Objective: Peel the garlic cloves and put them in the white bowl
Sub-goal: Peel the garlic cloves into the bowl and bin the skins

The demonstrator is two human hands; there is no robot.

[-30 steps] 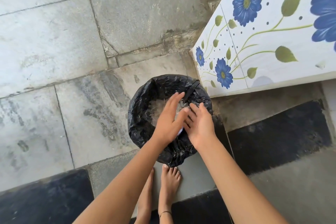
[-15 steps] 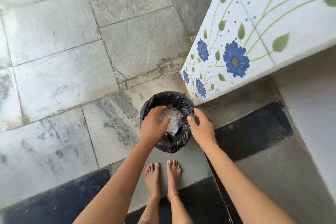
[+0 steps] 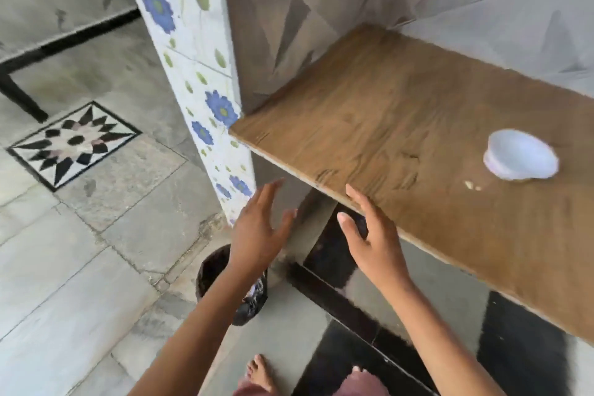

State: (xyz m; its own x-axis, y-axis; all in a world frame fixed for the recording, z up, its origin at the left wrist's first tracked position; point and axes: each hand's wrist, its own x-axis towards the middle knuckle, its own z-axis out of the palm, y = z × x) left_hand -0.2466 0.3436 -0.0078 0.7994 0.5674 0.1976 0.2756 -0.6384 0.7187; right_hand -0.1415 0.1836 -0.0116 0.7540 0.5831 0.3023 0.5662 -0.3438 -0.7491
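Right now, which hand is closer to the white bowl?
Right hand. It is at the wooden tabletop's front edge, left of the white bowl. The left hand is farther left, off the tabletop, beside the flowered pillar.

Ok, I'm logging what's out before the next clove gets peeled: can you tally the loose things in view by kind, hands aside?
White bowl: 1
Small pale bits beside the bowl: 2 (too blurred to tell clove from peel)
Black-lined bin: 1
Total: 4
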